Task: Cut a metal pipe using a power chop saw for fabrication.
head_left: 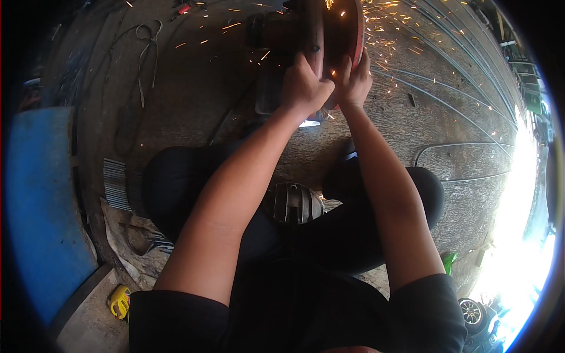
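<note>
A dark cut-off saw [315, 26] with a red-edged round guard [358, 35] stands at the top middle, and orange sparks fly around it. My left hand [303, 88] is closed round the saw's bar-like handle [315, 50]. Just to its right, my right hand [355, 85] grips the lower part of the red guard, thumb and fingers on either side of its edge. Both arms reach straight forward. The cutting point and any workpiece are hidden behind the saw and my hands. Below my left wrist shows a bright, shiny piece [309, 123].
Long thin metal rods [465, 67] lie at the right, with a bent rod [459, 146] nearer. A ribbed grey metal object [296, 203] sits between my legs. At left are a strap [141, 70], short rods [116, 184], a blue panel [44, 206] and a yellow tape measure [120, 302].
</note>
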`<state>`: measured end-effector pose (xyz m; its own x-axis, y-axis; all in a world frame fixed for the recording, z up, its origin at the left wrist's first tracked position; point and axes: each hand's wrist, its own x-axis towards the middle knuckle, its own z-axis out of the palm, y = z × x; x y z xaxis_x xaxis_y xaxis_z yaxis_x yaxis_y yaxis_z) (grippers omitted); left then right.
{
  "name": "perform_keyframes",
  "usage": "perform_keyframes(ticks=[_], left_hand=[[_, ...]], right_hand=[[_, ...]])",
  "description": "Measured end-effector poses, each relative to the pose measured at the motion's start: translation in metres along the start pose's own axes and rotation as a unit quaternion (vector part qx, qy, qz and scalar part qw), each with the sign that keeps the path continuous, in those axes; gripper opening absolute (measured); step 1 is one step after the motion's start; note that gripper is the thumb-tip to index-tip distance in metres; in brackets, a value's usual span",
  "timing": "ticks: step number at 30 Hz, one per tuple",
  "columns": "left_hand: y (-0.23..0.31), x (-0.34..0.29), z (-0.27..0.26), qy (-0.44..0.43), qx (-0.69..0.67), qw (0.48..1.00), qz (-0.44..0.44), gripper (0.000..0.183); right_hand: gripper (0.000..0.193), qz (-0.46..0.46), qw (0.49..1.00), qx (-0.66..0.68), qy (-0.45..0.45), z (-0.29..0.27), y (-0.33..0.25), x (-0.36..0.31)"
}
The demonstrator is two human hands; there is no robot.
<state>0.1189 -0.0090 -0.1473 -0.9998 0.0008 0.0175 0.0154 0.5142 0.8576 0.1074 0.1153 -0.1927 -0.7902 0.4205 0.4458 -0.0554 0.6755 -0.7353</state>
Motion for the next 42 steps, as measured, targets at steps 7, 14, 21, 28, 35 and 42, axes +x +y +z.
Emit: perform_keyframes(ticks=[7,14,21,28,35,42], left_hand=[[0.001,-0.001,0.001,0.006,-0.001,1.0,0.03,0.05],[-0.006,-0.001,0.001,0.023,0.002,0.999,0.047,0.05],[0.003,-0.003,-0.003,-0.006,-0.006,1.0,0.01,0.05],[-0.005,0.0,0.004,0.012,0.013,0.999,0.035,0.052],[0.001,-0.004,0.0,0.003,-0.011,1.0,0.022,0.051],[0.0,-0.004,0.0,0.005,-0.003,1.0,0.025,0.049]], right_hand=[[0.051,-0.018,1.0,-0.005,0.016,0.001,0.003,0.0],[0.051,0.006,1.0,0.016,-0.007,0.001,-0.002,-0.003],[0.053,0.005,1.0,0.009,0.005,0.001,0.004,-0.003],[0.053,0.024,1.0,0.003,-0.005,0.0,0.002,-0.003],[0.052,-0.009,1.0,-0.003,0.014,0.001,0.004,-0.003],[0.052,-0.006,1.0,-0.002,0.01,0.002,0.005,-0.004]])
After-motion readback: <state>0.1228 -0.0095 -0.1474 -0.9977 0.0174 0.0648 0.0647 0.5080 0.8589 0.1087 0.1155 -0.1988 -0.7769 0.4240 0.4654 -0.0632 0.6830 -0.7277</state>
